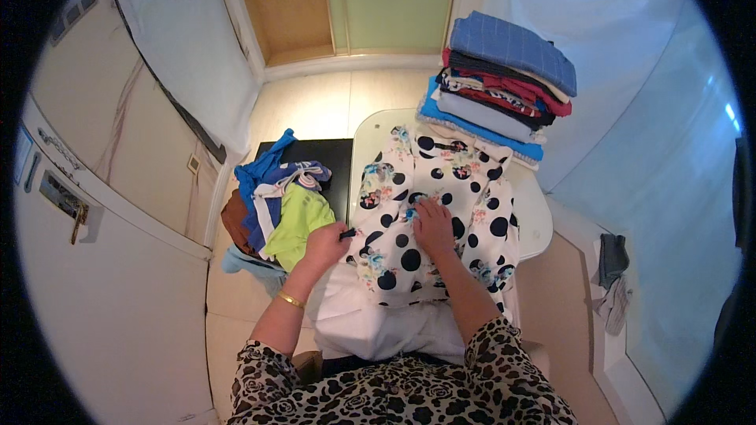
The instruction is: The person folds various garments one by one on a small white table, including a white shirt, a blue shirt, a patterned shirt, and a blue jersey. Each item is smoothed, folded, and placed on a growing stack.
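Note:
A white garment with black dots and flower prints [407, 258] lies spread over the near part of a pale glass-topped table [534, 206]. My right hand [434, 227] rests on the middle of it, fingers slightly spread and palm down. At the garment's left edge, my left hand [328, 243] is closed around a bit of dark-spotted cloth, probably the end of its sleeve. Beneath the garment's near edge, a white cloth [384, 327] hangs over my lap.
A tall stack of folded clothes [496, 94] stands at the table's back right. To the left, loose clothes, including a lime-green garment [301, 218], are heaped on a black surface [339, 171]. A white door [130, 307] is at far left; small cloths [613, 260] hang at right.

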Motion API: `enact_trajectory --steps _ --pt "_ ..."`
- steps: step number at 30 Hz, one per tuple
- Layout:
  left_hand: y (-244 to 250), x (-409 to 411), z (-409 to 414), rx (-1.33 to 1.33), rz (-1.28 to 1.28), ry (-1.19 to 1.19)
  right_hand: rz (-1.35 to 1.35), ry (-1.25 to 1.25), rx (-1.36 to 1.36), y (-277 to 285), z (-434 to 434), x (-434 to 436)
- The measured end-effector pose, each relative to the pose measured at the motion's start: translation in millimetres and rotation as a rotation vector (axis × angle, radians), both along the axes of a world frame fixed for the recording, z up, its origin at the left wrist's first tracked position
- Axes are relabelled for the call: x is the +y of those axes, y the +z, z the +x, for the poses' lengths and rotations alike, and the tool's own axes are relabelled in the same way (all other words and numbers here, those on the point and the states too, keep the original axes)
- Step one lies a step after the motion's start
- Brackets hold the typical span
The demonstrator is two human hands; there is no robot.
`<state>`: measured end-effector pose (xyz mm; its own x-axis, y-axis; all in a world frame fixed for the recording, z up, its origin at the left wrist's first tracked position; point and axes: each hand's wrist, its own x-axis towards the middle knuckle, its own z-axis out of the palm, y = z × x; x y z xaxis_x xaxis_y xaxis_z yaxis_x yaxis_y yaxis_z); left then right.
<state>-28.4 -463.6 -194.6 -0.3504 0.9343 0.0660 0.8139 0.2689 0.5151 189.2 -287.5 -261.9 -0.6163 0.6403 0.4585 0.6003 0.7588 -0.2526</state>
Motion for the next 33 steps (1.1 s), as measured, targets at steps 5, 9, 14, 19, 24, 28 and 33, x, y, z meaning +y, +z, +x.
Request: enact_trajectory --steps 5,9,14,19,24,28,33 --pt "50 16 79 -0.113 0.011 -0.136 0.016 0.013 0.029 -1 1 5" --pt "66 5 115 -0.258 0.041 -0.377 -0.209 0.124 0.306 -3 18 33" --pt "-5 -27 87 0.044 0.306 0.108 -0.371 -0.128 0.409 33 35 16" --pt "-34 -36 96 -0.244 0.065 0.333 -0.129 0.079 0.107 26 36 -34" --pt "-69 -44 90 -0.779 0.141 0.204 0.022 0.292 -0.035 17 29 -66" --pt "-32 -48 117 -1.251 0.291 0.144 -0.023 0.333 -0.094 12 34 -52" --pt "-38 -53 121 -1.26 -0.13 0.282 -0.059 0.419 -0.045 6 36 -37"
